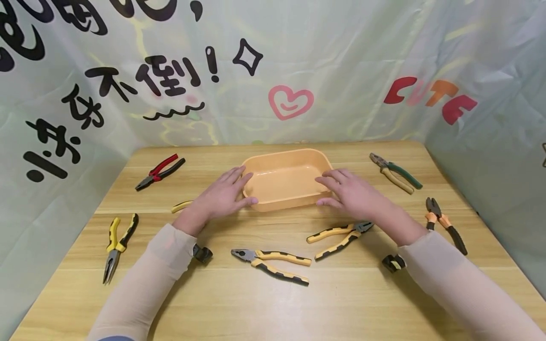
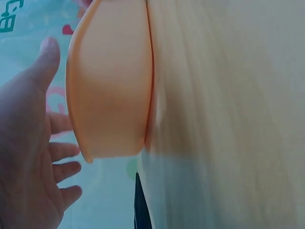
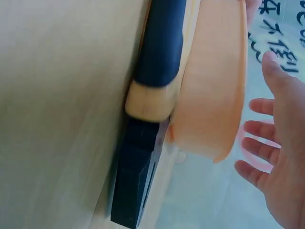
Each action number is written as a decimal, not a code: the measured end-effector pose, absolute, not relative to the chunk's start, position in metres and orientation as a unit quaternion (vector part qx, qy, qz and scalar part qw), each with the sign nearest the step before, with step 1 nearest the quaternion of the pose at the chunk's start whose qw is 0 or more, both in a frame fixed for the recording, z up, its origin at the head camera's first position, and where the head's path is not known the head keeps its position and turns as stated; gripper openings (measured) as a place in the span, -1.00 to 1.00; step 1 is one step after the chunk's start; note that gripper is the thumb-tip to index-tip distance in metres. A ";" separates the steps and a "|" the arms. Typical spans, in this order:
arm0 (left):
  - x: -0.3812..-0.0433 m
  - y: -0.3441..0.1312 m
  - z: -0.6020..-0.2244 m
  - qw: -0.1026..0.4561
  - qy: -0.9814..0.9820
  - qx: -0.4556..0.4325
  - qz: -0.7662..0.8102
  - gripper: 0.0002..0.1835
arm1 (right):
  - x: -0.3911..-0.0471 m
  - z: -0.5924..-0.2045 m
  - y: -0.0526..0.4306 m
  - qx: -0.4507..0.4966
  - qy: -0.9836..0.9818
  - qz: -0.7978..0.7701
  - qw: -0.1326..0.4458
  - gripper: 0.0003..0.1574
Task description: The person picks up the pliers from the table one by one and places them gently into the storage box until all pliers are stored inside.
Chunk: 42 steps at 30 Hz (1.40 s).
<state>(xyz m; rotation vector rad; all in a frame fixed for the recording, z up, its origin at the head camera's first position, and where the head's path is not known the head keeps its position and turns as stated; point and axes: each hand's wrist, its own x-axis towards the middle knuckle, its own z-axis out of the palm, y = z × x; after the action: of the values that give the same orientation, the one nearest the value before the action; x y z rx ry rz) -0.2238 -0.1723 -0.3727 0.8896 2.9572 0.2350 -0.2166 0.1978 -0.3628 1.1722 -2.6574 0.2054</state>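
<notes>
An orange plastic basin [image 1: 286, 184] sits at the middle of the wooden table, toward the back. My left hand [image 1: 222, 195] is at its left end, fingers spread and thumb near the front rim. At the opposite end is my right hand [image 1: 355, 193], fingers loosely extended by the rim. In the left wrist view, the left hand [image 2: 28, 138] has its fingertips right at the basin's edge [image 2: 109, 86]. The right wrist view has the right hand [image 3: 283, 138] beside the basin wall [image 3: 209, 86], fingers apart. Neither hand grips anything.
Several pliers surround the basin: red-black pliers [image 1: 158, 176], yellow-black long-nose pliers [image 1: 114, 246], two yellow-black pliers [image 1: 256, 259] in front, green-beige pliers [image 1: 394, 173] and orange-black pliers [image 1: 439, 219] at right. A yellow handle [image 1: 182, 206] shows behind the left wrist. A printed curtain [image 1: 341, 61] hangs behind.
</notes>
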 end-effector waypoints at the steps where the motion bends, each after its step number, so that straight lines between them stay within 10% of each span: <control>1: -0.223 -0.171 -0.373 0.019 0.957 0.281 0.074 0.04 | -0.219 -0.363 0.199 0.394 -0.910 0.072 0.109 -0.18; 13: -0.219 -0.162 -0.378 0.019 0.964 0.258 0.062 0.19 | -0.225 -0.371 0.206 0.341 -0.938 0.060 0.005 0.05; 42: -0.222 -0.165 -0.378 0.036 0.961 0.264 0.074 0.18 | -0.186 -0.371 0.212 0.340 -0.934 0.109 0.019 -0.10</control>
<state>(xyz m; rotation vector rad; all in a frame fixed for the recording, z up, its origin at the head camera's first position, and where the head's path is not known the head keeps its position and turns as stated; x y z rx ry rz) -0.2223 -0.1648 -0.3783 0.8114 2.9521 0.2262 -0.1862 0.2120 -0.3713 1.0556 -2.8994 0.3370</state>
